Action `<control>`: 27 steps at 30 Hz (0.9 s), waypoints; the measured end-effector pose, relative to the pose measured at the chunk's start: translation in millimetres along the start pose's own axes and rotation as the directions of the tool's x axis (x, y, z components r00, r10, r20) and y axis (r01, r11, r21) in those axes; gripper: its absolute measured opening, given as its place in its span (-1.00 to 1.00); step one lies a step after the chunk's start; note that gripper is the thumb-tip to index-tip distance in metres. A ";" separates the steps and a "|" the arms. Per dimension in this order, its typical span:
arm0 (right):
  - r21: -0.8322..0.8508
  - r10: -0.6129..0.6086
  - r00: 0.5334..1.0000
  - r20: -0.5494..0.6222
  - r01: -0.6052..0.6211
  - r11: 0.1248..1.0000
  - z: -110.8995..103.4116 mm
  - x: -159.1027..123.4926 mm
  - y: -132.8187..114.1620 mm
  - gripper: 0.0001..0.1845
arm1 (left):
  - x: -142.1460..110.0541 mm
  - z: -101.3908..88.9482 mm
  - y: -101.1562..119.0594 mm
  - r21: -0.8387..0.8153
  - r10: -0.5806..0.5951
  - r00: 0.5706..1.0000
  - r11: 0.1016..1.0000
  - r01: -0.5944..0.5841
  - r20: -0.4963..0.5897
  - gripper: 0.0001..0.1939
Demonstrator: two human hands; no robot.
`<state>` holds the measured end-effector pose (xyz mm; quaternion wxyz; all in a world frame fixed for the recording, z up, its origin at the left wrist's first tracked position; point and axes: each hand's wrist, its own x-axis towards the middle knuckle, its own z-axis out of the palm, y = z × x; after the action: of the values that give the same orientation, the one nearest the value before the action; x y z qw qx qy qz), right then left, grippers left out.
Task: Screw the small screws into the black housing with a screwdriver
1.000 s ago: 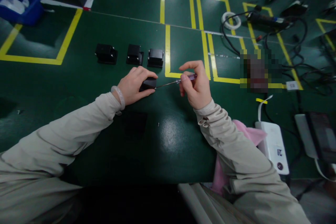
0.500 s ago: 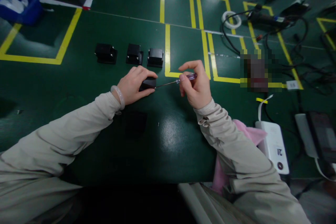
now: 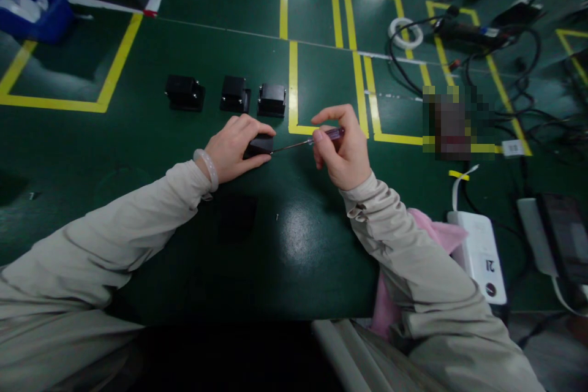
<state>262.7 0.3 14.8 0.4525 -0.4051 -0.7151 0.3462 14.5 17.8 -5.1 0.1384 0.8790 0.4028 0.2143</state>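
Note:
My left hand (image 3: 233,148) grips a small black block (image 3: 261,146) on the green tabletop, thumb on the near side and fingers on the far side. In my right hand (image 3: 342,150) is a screwdriver (image 3: 328,134) with a purplish clear handle, pinched between thumb and fingers. Its thin shaft points left, and the tip meets a small bright screw at the block's right end. Three similar black blocks with shiny screws stand beyond: one at the left (image 3: 184,93), one in the middle (image 3: 235,94) and one at the right (image 3: 272,100). A dark flat piece (image 3: 237,215) lies nearer me.
A loose screw (image 3: 277,217) lies near the dark piece, another small metal bit (image 3: 32,195) far left. A blue bin (image 3: 55,15) stands back left. To the right are a white tape roll (image 3: 405,33), cables, a pink cloth (image 3: 432,229) and a white power bank-like box (image 3: 478,257).

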 end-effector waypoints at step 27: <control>-0.055 -0.011 0.998 -0.059 0.007 0.998 -0.6 -1.0 1.7 -0.63 | -0.9 1.0 -0.3 -0.004 0.004 1.000 1.000 -0.004 -0.004 -0.60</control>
<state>264.0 0.3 13.2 0.4638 -0.4243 -0.7124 0.3121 14.2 17.3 -6.3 0.1388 0.8792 0.4008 0.2170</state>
